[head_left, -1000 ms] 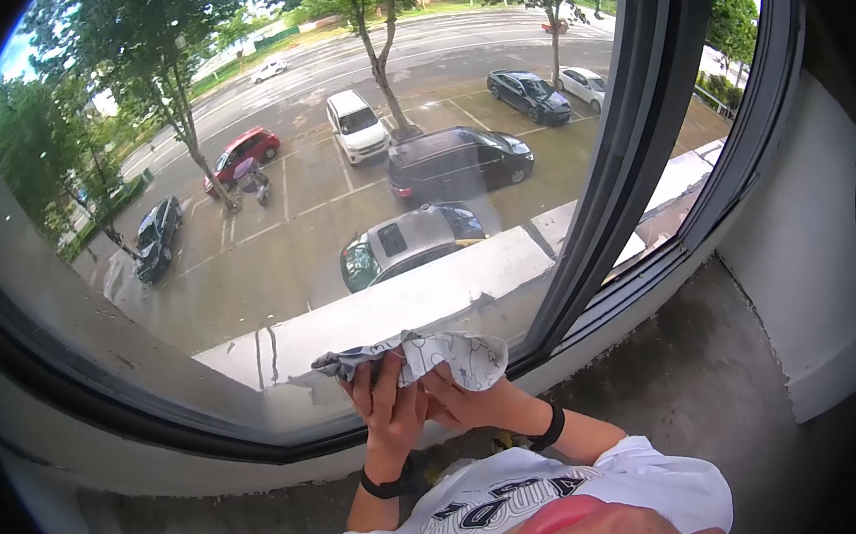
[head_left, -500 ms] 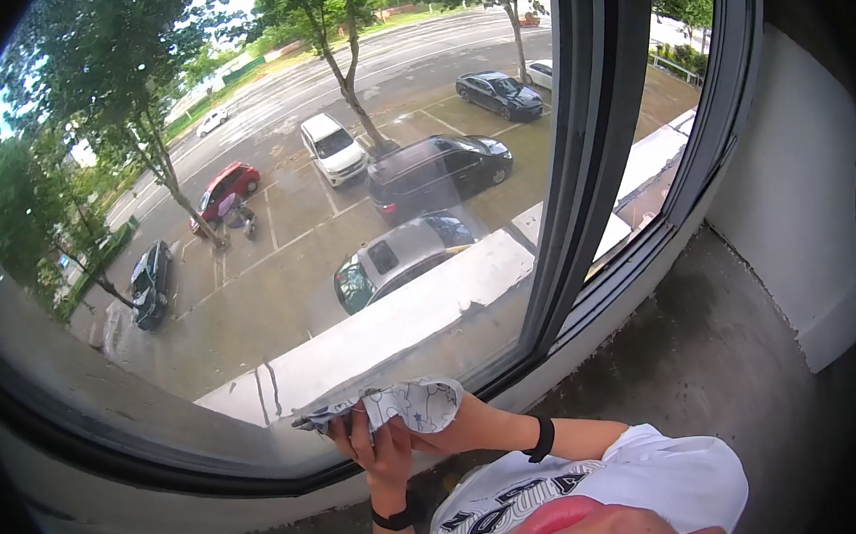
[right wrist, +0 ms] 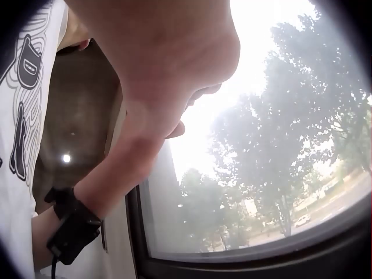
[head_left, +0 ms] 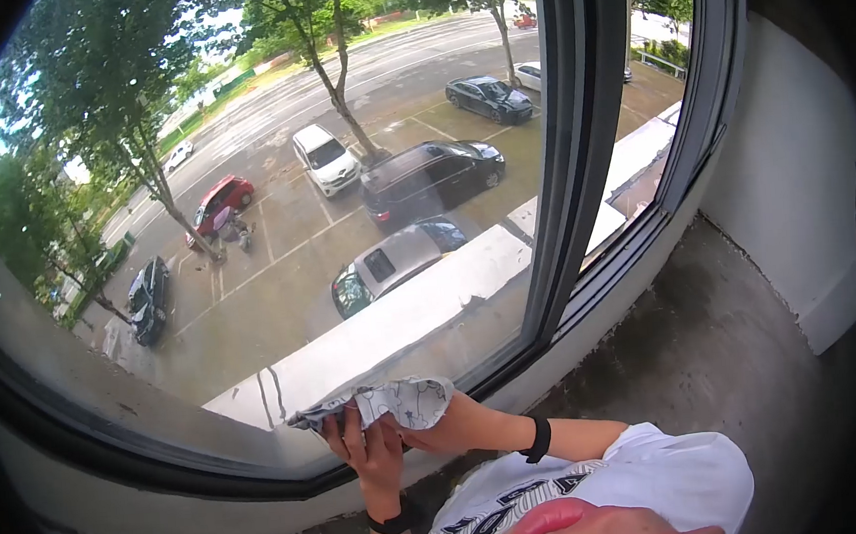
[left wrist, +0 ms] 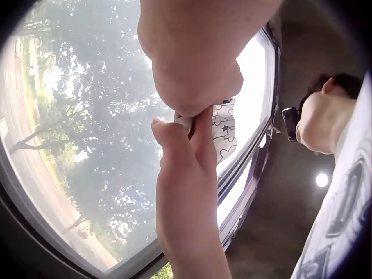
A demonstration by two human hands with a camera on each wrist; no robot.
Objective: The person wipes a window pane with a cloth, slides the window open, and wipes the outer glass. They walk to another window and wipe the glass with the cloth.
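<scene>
A white cloth (head_left: 408,403) printed with dark line drawings and stars is bunched up in front of the lower window pane (head_left: 207,367). My left hand (head_left: 369,452) grips its left part, fingers bent up against the fabric. Close beside it, my right hand (head_left: 440,433) holds the cloth from below, its fingers mostly covered by the fabric. In the left wrist view, part of the cloth (left wrist: 224,131) shows behind the two hands, which meet there. The right wrist view shows the back of my right hand (right wrist: 174,52); the cloth is hidden in it.
A dark window frame (head_left: 579,157) runs up on the right, with a sill track beside it. A pale wall (head_left: 799,181) stands at the far right. Beyond the glass are a white ledge (head_left: 383,330), parked cars and trees.
Both hands and the cloth sit lower and further left in the head view, while the outside scene has also shifted left. The grip on the cloth looks the same.
</scene>
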